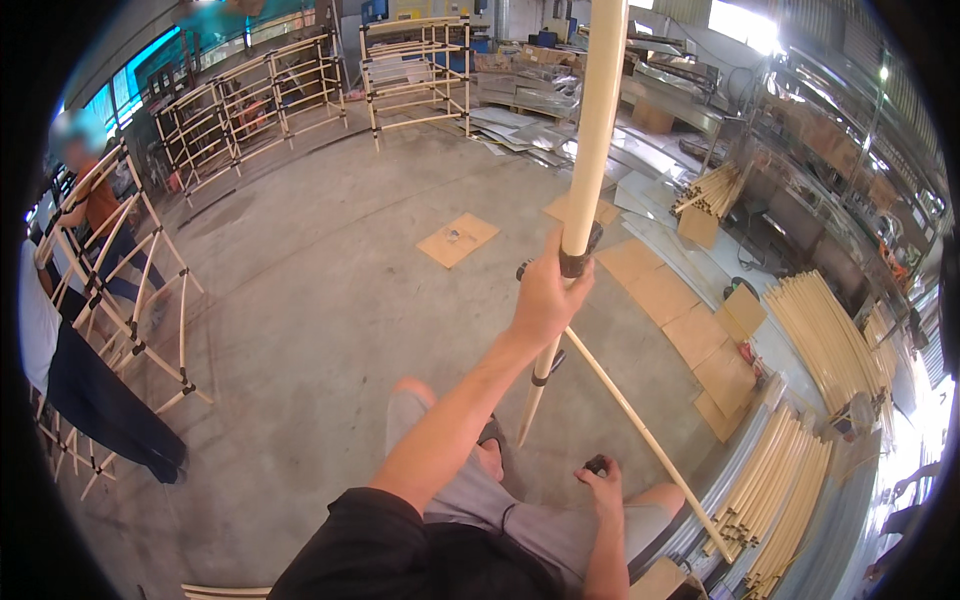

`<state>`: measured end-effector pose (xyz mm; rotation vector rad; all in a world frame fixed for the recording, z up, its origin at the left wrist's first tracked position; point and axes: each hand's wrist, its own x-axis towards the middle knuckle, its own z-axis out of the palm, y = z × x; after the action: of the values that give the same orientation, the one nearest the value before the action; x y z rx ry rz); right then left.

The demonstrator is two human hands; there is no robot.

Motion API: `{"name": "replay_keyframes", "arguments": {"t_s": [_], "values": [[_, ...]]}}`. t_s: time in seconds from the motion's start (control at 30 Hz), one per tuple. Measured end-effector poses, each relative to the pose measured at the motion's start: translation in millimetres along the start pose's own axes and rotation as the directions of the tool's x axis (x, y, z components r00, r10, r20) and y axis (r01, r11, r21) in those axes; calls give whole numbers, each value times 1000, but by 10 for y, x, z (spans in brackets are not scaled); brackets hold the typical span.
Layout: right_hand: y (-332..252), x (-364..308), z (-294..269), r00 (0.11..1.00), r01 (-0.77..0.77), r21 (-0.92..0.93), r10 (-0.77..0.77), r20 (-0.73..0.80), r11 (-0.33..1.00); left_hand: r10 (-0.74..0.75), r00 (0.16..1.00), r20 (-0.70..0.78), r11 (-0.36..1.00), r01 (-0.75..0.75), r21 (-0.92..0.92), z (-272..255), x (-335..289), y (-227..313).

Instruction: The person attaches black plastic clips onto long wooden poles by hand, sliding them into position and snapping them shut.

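Note:
My left hand (548, 292) is raised in front of me, its fingers wrapped round a beige upright pipe (597, 120). A black pipe joint (573, 265) sits on this pipe right at my grip. Further down, another black joint (541, 379) is fitted near the pipe's lower end. A thinner-looking beige pipe (645, 430) slants from beside the upright down to the right. Low by my right knee, my right hand (603, 490) pinches a small black fitting (597, 464) that looks like a pipe joint; fingers partly cover it.
Pipe-and-joint racks (420, 85) stand at the back and left. Two people are by a left frame (135, 325), one in dark trousers (110, 390). Cardboard sheets (655, 285) lie on the floor (330, 270). Bundles of beige pipes (830, 330) lie on the right.

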<state>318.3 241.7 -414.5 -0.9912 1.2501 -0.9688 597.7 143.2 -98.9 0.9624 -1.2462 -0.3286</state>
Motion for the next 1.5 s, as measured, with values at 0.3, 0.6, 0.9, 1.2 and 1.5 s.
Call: {"name": "replay_keyframes", "arguments": {"t_s": [0.3, 0.6, 0.9, 1.2, 1.5], "values": [[83, -98, -21, 964, 242, -290, -263, -37, 926, 213, 976, 43, 870, -209, 446, -335, -79, -240], [-41, -388, 10, 984, 151, -188, -166, -68, 970, 206, 978, -29, 912, -181, 369, -546, -478, -583], [-187, -854, 103, 976, 173, -72, -181, -120, 982, -470, 863, 182, 881, 470, 51, -898, -1511, -1620], [-242, -1162, 173, 992, 107, 259, -88, -86, 960, -491, 853, 178, 853, 512, -99, -1414, -1400, -1735], [-375, -1311, 75, 992, 115, 537, -75, -97, 835, -470, 877, 100, 867, 480, -135, -1568, -1526, -1703]]}}
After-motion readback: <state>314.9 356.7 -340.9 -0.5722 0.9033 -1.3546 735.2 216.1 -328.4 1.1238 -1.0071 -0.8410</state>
